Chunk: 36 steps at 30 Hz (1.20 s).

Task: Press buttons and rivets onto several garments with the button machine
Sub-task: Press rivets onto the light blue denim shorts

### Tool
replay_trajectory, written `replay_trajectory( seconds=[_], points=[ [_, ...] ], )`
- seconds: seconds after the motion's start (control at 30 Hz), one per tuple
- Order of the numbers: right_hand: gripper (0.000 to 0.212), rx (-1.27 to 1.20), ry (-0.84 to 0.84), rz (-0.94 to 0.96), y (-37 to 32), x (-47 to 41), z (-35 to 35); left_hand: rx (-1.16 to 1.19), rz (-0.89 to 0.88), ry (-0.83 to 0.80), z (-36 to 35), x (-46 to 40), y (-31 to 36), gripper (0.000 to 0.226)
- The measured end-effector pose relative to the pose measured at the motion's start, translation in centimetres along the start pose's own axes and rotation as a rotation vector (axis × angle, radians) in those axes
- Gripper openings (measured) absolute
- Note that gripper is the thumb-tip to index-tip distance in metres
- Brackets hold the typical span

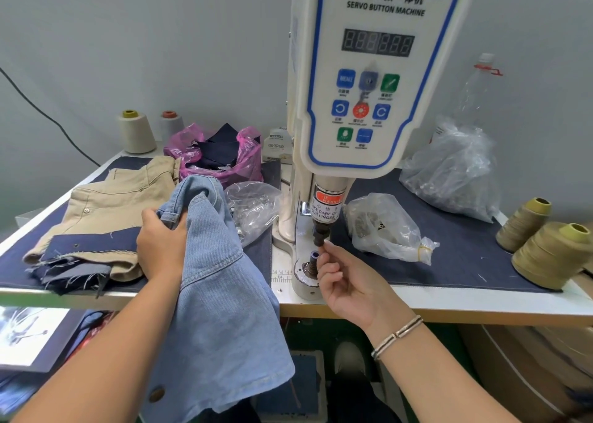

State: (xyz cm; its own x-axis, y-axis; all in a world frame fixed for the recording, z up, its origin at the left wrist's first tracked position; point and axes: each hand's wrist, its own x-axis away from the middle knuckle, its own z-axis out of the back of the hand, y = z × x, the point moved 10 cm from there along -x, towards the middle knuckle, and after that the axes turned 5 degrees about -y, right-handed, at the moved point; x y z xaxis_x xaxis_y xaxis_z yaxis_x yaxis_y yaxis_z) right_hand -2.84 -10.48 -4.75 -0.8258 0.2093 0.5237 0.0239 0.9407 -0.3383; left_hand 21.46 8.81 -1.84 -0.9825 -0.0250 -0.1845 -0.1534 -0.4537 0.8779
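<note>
Right hand [345,281] pinches a small part at the white button machine's black upper punch [321,237] — crush hazard if triggered; left hand [160,239] grips the light-blue denim garment [218,281], draped off the tabletop [449,307] edge — may slip.

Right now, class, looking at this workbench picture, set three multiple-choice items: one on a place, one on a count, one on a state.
1. Where does the pink bag lie?
A. behind the tan garment
B. under the table
C. on the control panel

2. How many olive thread cones stand at the table's right end?
A. one
B. two
C. five

3. What is the left hand doing?
A. lying flat on the table
B. pressing a panel key
C. gripping the light blue denim garment

Answers:
1 A, the bag sits farther back than the tan cloth.
2 B, two cones stand side by side.
3 C, fingers curl round the denim edge, while the right hand pinches at the machine's punch.
</note>
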Motion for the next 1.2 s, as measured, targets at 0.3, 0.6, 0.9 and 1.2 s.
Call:
replay_trajectory(
  seconds=[0.3, 0.6, 0.9, 1.2],
  points=[
    [0.016, -0.239, -0.041, 0.012, 0.8, 1.0, -1.5, 0.176, 0.092, 0.071, 1.5, -0.4, -0.3, 0.024],
    [0.012, 0.185, -0.177, -0.053, 5.7, 1.2, -5.0, 0.047, 0.056, 0.013, 4.7, -2.9, -1.3, 0.036],
    [0.028, 1.788, 0.044, 0.46, 0.6, -10.2, -12.8, -0.032, -0.027, 0.03, 3.8, -2.8, -1.3, 0.04],
    [0.027, 2.661, 0.303, 0.83, 1.2, -13.9, -15.8, -0.062, -0.014, 0.013, 3.3, -2.9, -1.5, 0.039]
  ],
)
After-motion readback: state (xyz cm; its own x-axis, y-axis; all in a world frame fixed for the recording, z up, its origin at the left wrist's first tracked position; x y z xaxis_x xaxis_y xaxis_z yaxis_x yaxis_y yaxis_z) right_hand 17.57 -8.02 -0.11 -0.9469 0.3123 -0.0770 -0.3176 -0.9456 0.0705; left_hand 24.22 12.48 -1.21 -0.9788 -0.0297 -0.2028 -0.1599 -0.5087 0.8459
